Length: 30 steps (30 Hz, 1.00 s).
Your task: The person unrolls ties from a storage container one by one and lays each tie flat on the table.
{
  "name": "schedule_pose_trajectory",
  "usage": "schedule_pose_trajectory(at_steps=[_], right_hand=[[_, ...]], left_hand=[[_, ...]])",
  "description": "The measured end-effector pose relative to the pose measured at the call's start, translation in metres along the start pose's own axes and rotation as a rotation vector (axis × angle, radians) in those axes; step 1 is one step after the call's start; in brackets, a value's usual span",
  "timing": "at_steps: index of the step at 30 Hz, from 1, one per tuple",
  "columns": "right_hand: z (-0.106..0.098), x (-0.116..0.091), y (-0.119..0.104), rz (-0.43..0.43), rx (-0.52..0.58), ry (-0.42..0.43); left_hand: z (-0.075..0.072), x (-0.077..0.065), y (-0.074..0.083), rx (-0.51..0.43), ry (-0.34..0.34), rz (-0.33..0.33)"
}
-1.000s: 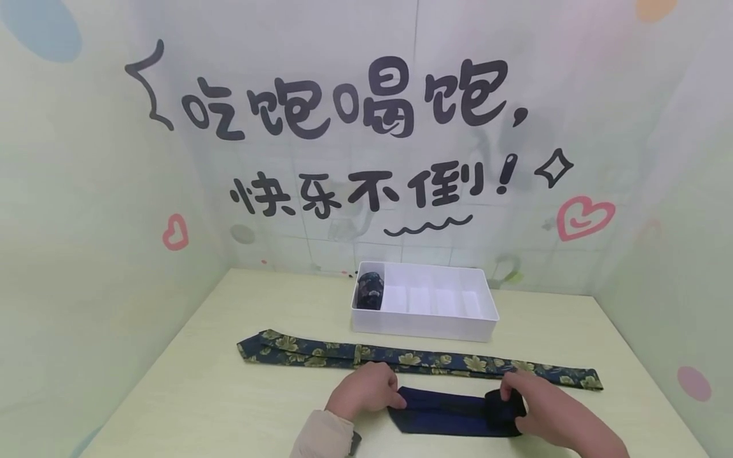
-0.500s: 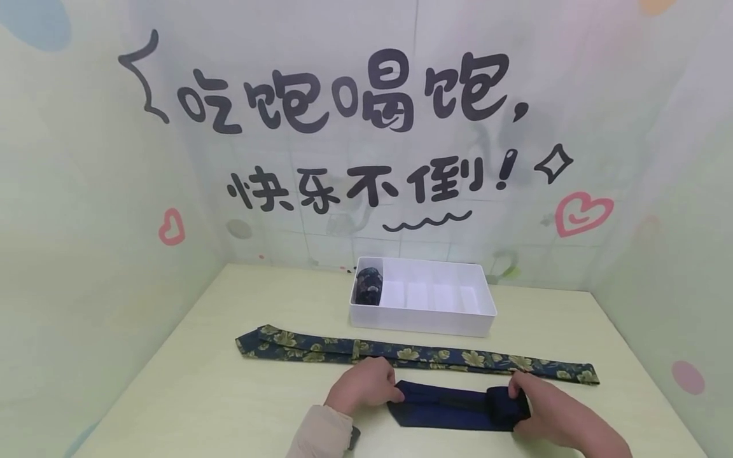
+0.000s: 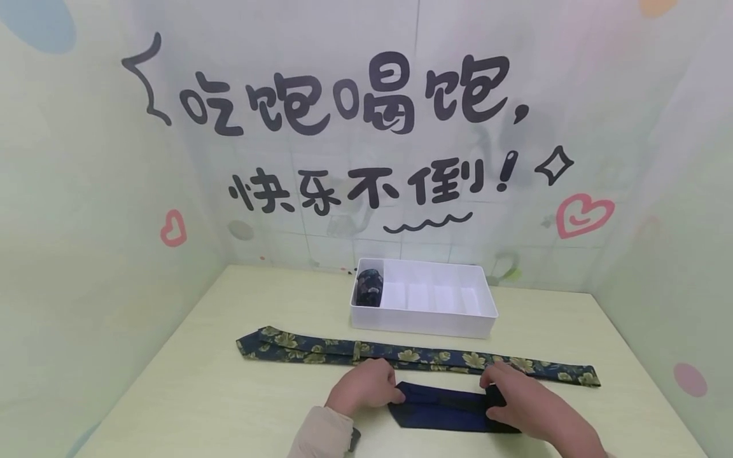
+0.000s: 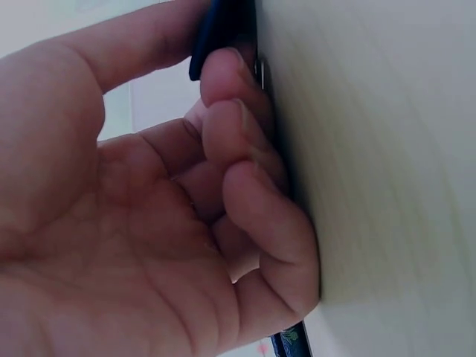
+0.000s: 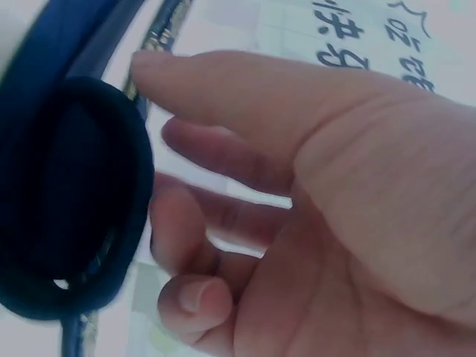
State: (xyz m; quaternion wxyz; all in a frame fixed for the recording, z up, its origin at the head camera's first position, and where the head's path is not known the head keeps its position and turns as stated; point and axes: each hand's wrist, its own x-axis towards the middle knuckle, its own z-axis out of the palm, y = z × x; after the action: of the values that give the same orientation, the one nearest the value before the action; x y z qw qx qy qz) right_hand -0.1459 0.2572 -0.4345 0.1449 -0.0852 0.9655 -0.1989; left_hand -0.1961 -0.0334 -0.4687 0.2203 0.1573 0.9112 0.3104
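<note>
A dark navy necktie (image 3: 435, 407) lies flat on the table, its right end wound into a roll (image 3: 494, 397). My left hand (image 3: 366, 383) pinches the tie's pointed left end between thumb and fingers. In the left wrist view, its other fingers curl against the tabletop. My right hand (image 3: 527, 397) spans the roll with thumb and fingers and hides much of it. The right wrist view shows the roll's loop (image 5: 137, 171) at the fingertips, while the palm is bare.
Behind the hands a floral navy necktie (image 3: 408, 355) stretches across the table. Farther back stands a white divided box (image 3: 424, 323) with a dark patterned rolled necktie (image 3: 369, 287) in its leftmost compartment. Printed walls enclose the table (image 3: 189, 381).
My right hand has shifted left over the roll and covers more of it. The left hand stays at the pointed end. The view has tilted slightly.
</note>
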Motion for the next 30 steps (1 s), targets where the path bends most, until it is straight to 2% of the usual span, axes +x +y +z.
schedule_pose_trajectory(at_steps=[5,12,18,27,30], right_hand=[[0.014,0.003,-0.001,0.028,-0.009,-0.025],[0.023,0.003,-0.004,-0.004,-0.038,0.025],[0.023,0.002,-0.004,-0.026,-0.052,0.02],[0.015,-0.004,0.006,-0.129,-0.048,0.003],[0.009,-0.006,0.01,-0.109,-0.026,-0.008]], left_hand=[[0.001,-0.001,0.001,-0.011,-0.022,-0.005],[-0.002,-0.001,0.002,0.009,0.004,0.01],[-0.002,-0.003,0.004,0.016,0.02,0.035],[0.001,-0.002,0.005,0.01,0.03,0.023],[0.001,-0.002,0.005,0.005,0.03,0.023]])
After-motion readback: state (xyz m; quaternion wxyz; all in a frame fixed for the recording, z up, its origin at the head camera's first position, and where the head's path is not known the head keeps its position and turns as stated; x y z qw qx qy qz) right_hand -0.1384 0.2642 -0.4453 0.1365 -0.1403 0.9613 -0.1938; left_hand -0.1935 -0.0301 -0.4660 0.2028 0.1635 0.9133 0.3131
